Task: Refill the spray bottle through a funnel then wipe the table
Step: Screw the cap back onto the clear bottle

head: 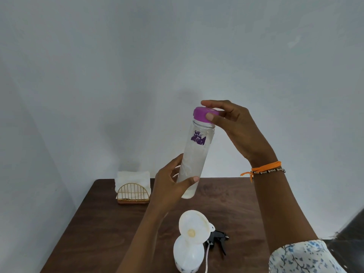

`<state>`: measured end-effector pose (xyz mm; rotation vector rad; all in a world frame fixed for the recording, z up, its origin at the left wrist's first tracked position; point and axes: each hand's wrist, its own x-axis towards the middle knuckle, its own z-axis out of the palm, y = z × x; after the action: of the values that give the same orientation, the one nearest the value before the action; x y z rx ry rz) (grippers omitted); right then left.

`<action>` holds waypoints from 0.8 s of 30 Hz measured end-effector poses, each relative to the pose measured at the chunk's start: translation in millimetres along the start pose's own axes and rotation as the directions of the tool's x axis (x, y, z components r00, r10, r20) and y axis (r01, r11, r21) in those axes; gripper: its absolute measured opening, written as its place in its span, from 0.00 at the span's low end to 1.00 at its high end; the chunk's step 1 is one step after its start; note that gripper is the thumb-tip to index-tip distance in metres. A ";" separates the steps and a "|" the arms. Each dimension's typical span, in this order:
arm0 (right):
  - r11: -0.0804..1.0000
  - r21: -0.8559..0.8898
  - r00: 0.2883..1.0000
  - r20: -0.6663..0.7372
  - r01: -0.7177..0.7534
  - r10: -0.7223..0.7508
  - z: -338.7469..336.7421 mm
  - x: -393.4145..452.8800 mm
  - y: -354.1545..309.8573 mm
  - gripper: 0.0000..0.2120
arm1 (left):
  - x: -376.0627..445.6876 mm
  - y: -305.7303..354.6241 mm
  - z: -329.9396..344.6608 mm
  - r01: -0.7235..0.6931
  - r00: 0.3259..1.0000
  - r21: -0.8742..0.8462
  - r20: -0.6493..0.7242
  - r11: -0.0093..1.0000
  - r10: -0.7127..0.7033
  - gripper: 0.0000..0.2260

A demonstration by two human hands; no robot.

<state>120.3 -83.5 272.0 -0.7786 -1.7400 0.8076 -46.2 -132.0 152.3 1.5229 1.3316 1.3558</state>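
My left hand [172, 183] grips the lower part of a tall clear water bottle [197, 152], held tilted above the table. My right hand [234, 127] has its fingers closed around the bottle's purple cap [202, 114]. Below, near the front of the brown table [110, 229], stands the white spray bottle [188, 255] with a white funnel [194, 226] sitting in its neck. Its black trigger sprayer head [218, 241] with a white tube lies on the table just to the right of it.
A gold wire holder with white napkins [133, 189] stands at the table's back left corner. A grey wall rises behind the table. A dark object [352, 239] is at the right edge of view.
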 end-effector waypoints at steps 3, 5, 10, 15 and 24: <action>0.998 -0.063 0.997 -0.079 -0.015 0.010 6.5 0.7 -3.8 0.21 | -1.1 0.3 3.1 0.011 1.000 0.002 0.009 1.000 -0.011 0.27; 0.999 -0.010 0.998 -0.054 -0.037 0.037 6.5 0.0 -4.0 0.26 | -1.8 1.2 3.9 0.019 1.000 -0.019 0.008 1.000 -0.019 0.28; 0.976 0.206 0.995 0.090 -0.070 0.053 1.3 -2.2 2.1 0.17 | -2.0 2.0 3.5 0.025 1.000 -0.022 0.005 0.999 -0.025 0.28; 0.990 0.107 0.995 -0.027 -0.095 0.098 11.7 1.6 -0.6 0.18 | -3.4 0.9 3.9 0.018 1.000 -0.037 0.007 0.999 -0.018 0.29; 0.977 0.197 0.995 0.060 -0.084 0.073 7.1 -5.7 0.4 0.16 | -3.1 -2.0 3.8 0.027 1.000 -0.021 0.004 0.999 -0.027 0.28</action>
<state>115.0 -89.0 266.9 -0.6994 -1.6525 1.0472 -42.8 -134.1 148.8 1.4875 1.3272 1.3452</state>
